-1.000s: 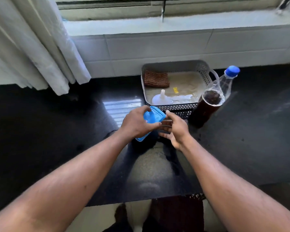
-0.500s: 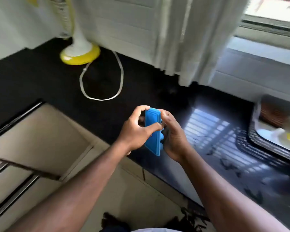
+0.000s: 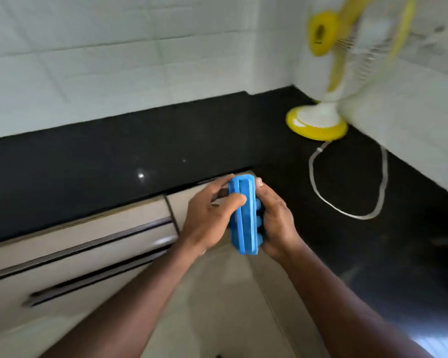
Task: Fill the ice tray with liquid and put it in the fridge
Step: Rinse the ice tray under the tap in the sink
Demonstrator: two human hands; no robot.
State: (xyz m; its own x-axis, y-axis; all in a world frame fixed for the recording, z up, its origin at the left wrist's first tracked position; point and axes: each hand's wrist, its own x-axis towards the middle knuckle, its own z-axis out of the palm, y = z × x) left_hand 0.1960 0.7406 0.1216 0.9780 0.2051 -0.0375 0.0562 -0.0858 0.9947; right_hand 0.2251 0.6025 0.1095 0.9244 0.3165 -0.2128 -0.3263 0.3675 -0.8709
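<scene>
A: What were the hands doing?

B: Both hands held a blue ice tray (image 3: 244, 218) between them, out in front of the body. The left hand (image 3: 210, 218) wrapped its left side, thumb laid across the front. The right hand (image 3: 276, 220) cupped the right side, where the rounded cup bottoms showed between the fingers.

A: How did the tray sit?

B: It was turned on edge, its long side running away from the camera. Whether it held any liquid could not be told.

A: And where was it?

B: In the air, above cream drawer fronts (image 3: 83, 244) at the inner corner of a black worktop (image 3: 93, 161), touching neither.

A: What else was there?

B: A yellow and white fan (image 3: 321, 73) stood in the corner against white wall tiles (image 3: 114, 47), blurred. Its white cord (image 3: 347, 210) looped across the worktop.
</scene>
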